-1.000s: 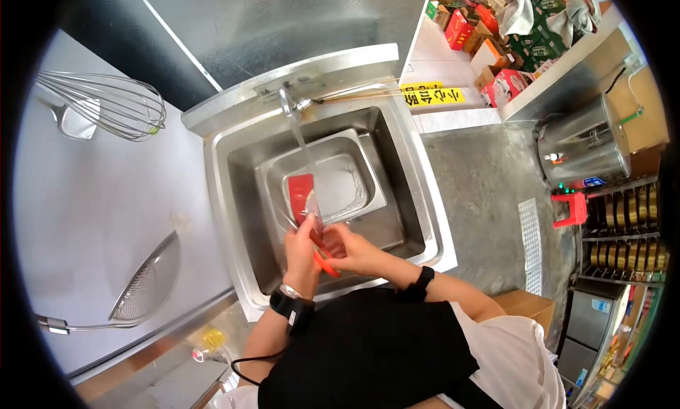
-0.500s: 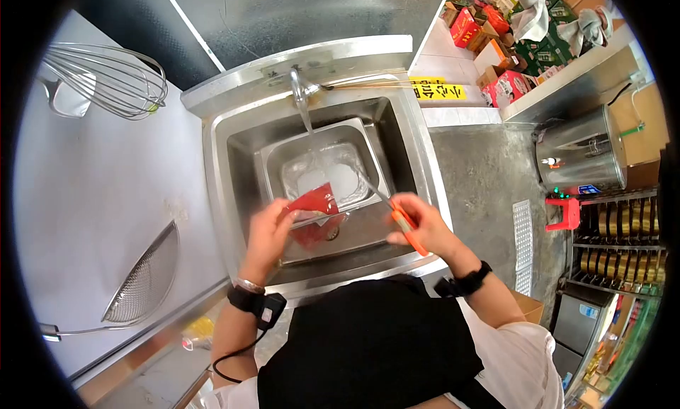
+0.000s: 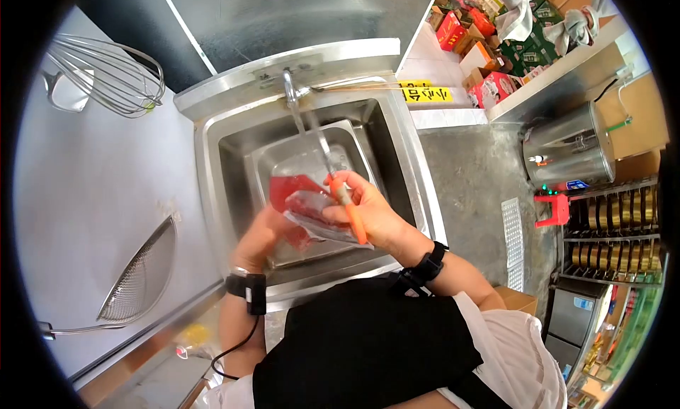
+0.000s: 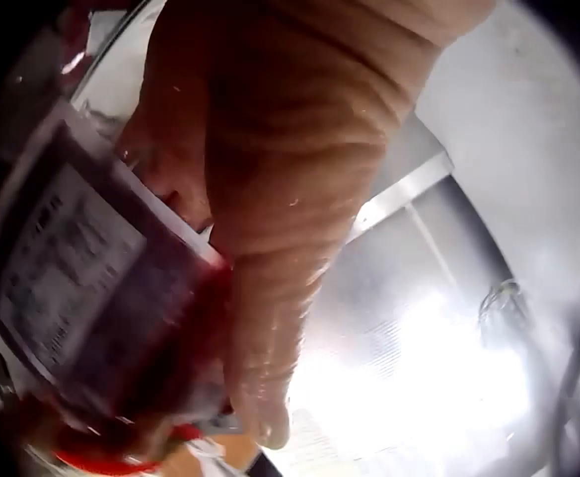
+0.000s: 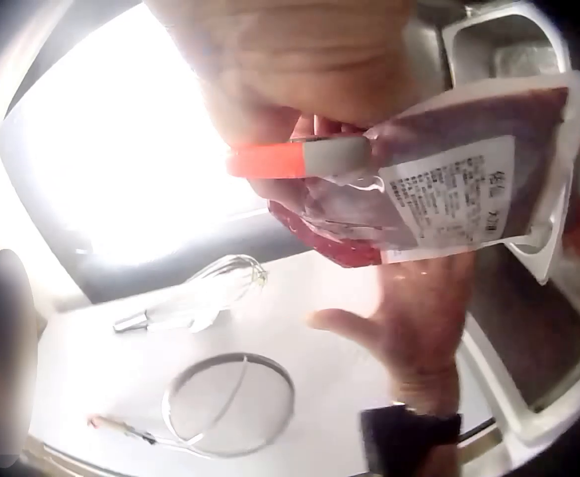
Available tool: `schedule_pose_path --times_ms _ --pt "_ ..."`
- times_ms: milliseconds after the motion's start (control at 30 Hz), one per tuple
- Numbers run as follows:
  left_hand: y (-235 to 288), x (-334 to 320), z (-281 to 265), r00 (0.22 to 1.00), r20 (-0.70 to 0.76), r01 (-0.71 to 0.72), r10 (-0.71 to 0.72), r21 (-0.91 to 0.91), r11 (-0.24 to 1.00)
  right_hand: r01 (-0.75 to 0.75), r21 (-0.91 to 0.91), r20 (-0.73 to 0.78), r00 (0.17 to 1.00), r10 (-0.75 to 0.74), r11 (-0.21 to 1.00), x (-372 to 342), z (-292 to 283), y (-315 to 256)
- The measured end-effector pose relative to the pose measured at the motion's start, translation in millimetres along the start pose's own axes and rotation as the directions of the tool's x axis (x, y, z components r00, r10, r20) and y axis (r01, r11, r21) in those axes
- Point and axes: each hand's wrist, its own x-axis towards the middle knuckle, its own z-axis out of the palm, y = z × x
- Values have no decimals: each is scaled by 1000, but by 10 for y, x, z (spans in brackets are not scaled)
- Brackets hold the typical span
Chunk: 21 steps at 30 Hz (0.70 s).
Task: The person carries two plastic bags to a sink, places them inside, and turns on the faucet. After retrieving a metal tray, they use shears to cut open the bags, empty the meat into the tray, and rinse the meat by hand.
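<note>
My right hand [image 3: 368, 214] grips a bladed tool with an orange-and-grey handle [image 3: 348, 207]; its narrow steel blade points toward the faucet. That hand's fingers also pinch the edge of a clear-and-dark-red plastic packet [image 5: 469, 179] with a printed white label. My left hand [image 4: 280, 159] is beside and behind the packet, its thumb straight and spread away from the plastic. Motion blurs this hand in the head view, and the packet hides its other fingers, so I cannot tell whether they hold it. Red packaging [image 3: 285, 188] shows beyond the left fingers.
Both hands are over a steel sink [image 3: 205, 161] with a rectangular steel pan [image 3: 354, 136] in it. Water runs from the faucet [image 3: 289, 90]. On the white counter at left lie a whisk [image 3: 117, 80], a spatula [image 3: 69, 90] and a mesh strainer [image 3: 142, 274].
My hands, together a second ago, parted with the packet in the left and the tool in the right. Now the right has come back left and pinches the packet; the left blurs.
</note>
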Motion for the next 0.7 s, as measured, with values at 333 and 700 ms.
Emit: schedule_pose_path --times_ms 333,700 --pt "-140 74 107 984 -176 84 -25 334 939 195 -74 -145 968 -204 978 -59 -442 33" --pt "22 8 94 969 -236 9 72 323 946 9 -632 -197 965 -173 775 -1214 -983 17"
